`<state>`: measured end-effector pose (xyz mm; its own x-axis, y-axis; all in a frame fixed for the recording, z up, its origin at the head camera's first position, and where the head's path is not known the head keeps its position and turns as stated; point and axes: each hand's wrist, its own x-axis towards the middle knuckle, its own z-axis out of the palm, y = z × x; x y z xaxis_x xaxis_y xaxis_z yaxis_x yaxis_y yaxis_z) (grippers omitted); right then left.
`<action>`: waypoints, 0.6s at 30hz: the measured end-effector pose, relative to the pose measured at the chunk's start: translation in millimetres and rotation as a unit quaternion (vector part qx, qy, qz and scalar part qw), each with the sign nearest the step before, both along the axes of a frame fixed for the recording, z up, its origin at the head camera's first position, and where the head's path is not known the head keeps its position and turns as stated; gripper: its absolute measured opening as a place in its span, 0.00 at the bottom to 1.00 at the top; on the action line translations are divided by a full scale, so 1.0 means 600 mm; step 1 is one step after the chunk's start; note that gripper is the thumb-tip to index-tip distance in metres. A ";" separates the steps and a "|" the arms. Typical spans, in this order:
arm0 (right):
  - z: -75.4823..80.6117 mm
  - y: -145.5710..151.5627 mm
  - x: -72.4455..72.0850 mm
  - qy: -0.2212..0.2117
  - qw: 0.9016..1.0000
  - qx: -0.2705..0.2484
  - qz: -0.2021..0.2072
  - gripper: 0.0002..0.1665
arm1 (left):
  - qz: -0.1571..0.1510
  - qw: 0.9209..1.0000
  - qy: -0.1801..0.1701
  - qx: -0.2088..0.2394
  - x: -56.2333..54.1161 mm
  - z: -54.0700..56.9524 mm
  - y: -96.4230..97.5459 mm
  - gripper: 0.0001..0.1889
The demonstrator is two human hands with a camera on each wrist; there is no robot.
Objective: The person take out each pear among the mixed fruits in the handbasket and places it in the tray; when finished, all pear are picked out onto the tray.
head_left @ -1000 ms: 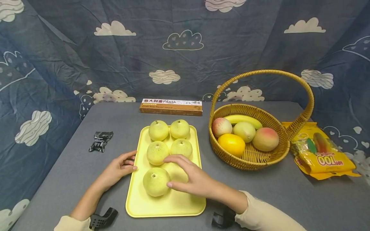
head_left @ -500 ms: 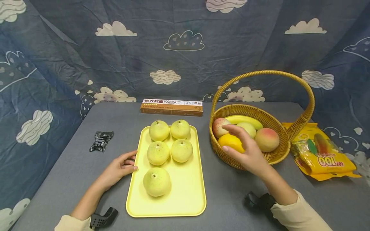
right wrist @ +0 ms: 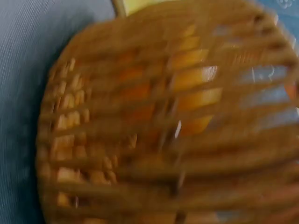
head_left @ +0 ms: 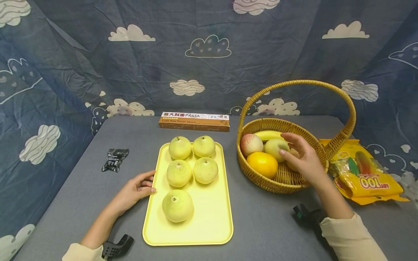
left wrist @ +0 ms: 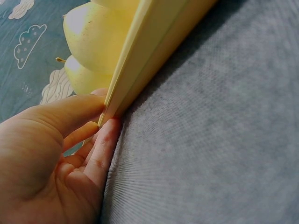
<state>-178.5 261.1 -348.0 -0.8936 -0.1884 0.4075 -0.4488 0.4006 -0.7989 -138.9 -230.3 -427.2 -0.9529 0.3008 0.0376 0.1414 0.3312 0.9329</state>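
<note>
In the head view my left hand (head_left: 134, 190) is at the left edge of a yellow tray (head_left: 209, 217). The left wrist view shows its thumb and fingers pinching the tray rim (left wrist: 122, 77). Several round yellow-green fruits (head_left: 177, 205) sit on the tray. My right hand (head_left: 305, 161) is over the wicker basket (head_left: 277, 185), thumb and fingers spread apart, holding nothing. Its thumb overlaps a pale green fruit (head_left: 274, 148), and it partly hides a peach (head_left: 292, 161). Also in the basket are a reddish peach (head_left: 251, 144), an orange-yellow fruit (head_left: 262, 165) and a banana (head_left: 268, 135).
The basket's tall handle (head_left: 297, 82) arches above the fruit. A yellow snack bag (head_left: 367, 177) lies right of the basket. Behind the tray is a pasta box (head_left: 194, 121), and a small black packet (head_left: 115, 160) lies at the left. A cloud-print cloth (head_left: 209, 79) hangs behind the table.
My right hand has moved from over the tray fruits rightward to the basket, reaching further over its right side. The left hand stays at the tray edge.
</note>
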 end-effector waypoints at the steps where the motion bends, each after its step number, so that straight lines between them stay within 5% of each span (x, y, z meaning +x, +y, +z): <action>1: -0.001 0.005 -0.003 -0.012 1.000 0.010 -0.002 0.29 | 0.000 1.000 0.000 0.000 0.000 0.000 0.000 0.31; 9: -0.005 0.030 -0.020 -0.082 0.994 0.075 0.007 0.29 | 0.002 1.000 -0.005 -0.003 0.000 0.001 0.001 0.31; 18: -0.011 0.042 -0.039 -0.086 0.979 0.185 0.020 0.36 | 0.003 1.000 -0.003 -0.004 0.000 0.000 0.000 0.31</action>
<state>-201.7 286.6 -354.6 -0.9319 -0.3305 0.1497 -0.3418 0.6615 -0.6676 -139.0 -230.0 -427.2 -0.9548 0.2959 0.0294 0.1339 0.3397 0.9309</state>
